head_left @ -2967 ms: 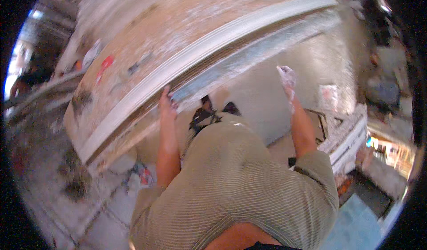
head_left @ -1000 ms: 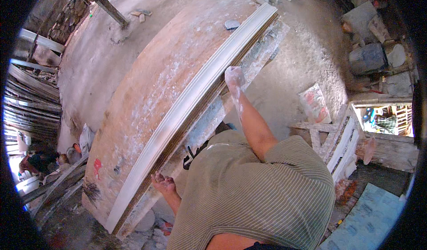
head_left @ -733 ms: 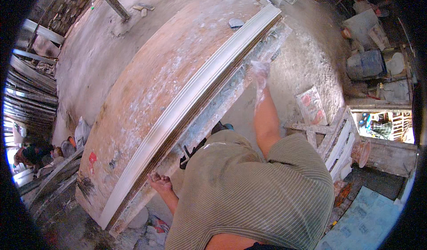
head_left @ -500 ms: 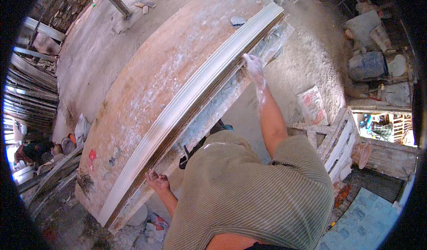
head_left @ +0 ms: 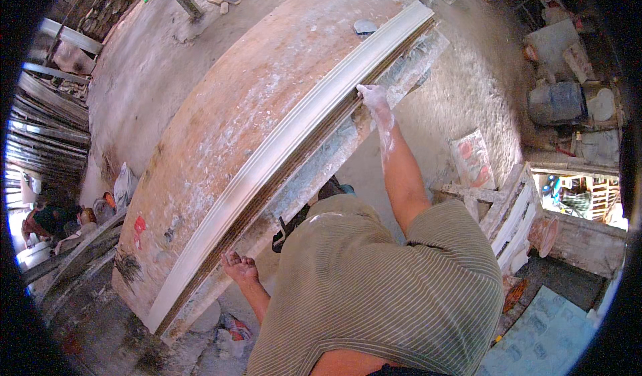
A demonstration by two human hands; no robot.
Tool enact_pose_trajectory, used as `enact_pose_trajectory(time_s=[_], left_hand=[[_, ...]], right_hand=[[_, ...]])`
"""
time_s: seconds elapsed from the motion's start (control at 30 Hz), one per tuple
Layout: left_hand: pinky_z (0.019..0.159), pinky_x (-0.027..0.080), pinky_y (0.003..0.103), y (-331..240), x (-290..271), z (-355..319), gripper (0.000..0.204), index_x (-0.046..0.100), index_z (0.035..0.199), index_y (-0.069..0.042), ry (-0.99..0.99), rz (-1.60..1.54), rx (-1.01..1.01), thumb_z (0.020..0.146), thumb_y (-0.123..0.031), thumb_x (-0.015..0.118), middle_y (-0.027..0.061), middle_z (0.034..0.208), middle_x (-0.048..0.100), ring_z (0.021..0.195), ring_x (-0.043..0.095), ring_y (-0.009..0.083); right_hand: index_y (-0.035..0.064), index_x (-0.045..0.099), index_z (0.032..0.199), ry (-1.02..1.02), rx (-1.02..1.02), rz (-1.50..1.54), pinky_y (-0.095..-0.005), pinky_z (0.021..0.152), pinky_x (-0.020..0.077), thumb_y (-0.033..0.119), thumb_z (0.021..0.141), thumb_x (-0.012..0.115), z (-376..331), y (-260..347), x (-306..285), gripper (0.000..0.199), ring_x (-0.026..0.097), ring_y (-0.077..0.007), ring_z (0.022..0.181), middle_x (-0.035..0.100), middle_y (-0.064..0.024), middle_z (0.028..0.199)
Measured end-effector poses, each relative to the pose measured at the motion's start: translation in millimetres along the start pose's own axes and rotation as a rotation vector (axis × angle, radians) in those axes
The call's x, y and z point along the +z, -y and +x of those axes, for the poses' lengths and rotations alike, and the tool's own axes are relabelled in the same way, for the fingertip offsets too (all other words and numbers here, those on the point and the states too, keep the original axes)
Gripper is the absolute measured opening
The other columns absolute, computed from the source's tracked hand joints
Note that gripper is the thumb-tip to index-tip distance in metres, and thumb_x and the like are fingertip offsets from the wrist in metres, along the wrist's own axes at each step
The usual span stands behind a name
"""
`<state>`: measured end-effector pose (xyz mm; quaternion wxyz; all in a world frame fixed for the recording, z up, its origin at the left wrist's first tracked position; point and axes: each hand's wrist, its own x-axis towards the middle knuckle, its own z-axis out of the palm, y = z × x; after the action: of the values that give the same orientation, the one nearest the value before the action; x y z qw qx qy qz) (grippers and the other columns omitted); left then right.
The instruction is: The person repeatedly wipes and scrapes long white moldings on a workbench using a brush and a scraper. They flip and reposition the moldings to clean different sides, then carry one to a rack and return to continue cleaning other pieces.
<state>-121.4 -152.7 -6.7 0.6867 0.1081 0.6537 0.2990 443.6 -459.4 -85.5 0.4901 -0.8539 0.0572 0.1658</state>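
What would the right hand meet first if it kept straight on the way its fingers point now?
Most likely the brown-streaked near side of the long white moulding. The right hand points up and left at it; whether its fingertips already touch is unclear from this view.

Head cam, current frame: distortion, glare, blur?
Head view: the long white molding bows slightly, consistent with fisheye bend, and black vignetting swallows the corners; head view: glare in the bright opening at right and along the far-left edge; head view: right hand and left hand fairly sharp, with the blue drum in dimmer light.
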Motion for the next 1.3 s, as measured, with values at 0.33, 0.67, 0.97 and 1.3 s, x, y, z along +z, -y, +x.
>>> enact_pose_trajectory(time_s=[0.33,0.67,0.97,1.3], left_hand=[[0.045,0.035,0.027,-2.3,-7.9,10.0,0.035,0.063,0.095,-0.014,-0.002,-0.044,0.017,0.088,-0.048,0.058,-0.0072,0.076,0.065,0.049,0.045,0.0135],[0.046,0.033,0.027,-13.1,-37.3,16.0,0.037,0.059,0.102,-0.013,-0.059,-0.141,0.075,0.089,-0.047,0.057,-0.0025,0.084,0.059,0.052,0.044,0.0140],[0.081,0.043,0.037,-90.0,-74.9,86.6,0.053,0.058,0.112,-0.003,-0.321,0.486,0.905,0.080,-0.044,0.071,0.0073,0.101,0.059,0.090,0.054,0.0228],[0.115,0.012,0.053,-155.2,-25.2,141.3,0.114,0.017,0.147,0.002,-0.741,1.007,0.461,0.069,-0.061,0.072,0.0245,0.154,0.015,0.143,0.009,0.0414]], right_hand=[[0.0052,0.059,0.087,-0.339,-0.265,-0.899,-0.0438,0.067,0.0554,0.022,0.087,0.054,-27.7,23.3,37.7,0.018,0.070,-0.0317,0.080,0.069,-0.0169,0.082],[0.0066,0.059,0.101,-0.472,-0.192,-1.198,-0.0452,0.081,0.0468,0.024,0.085,0.058,-0.9,-42.8,-49.4,0.024,0.059,-0.0306,0.091,0.062,-0.0146,0.097],[0.0019,0.050,0.128,-0.228,-0.741,-0.706,-0.0481,0.103,0.0332,0.018,0.081,0.057,23.2,-11.3,-91.0,0.050,0.045,-0.0400,0.119,0.051,-0.0264,0.126],[0.0079,0.053,0.125,0.799,-1.130,-0.851,-0.0379,0.092,0.0466,0.034,0.087,0.060,-70.4,118.0,126.4,0.047,0.058,-0.0318,0.106,0.060,-0.0147,0.117]])
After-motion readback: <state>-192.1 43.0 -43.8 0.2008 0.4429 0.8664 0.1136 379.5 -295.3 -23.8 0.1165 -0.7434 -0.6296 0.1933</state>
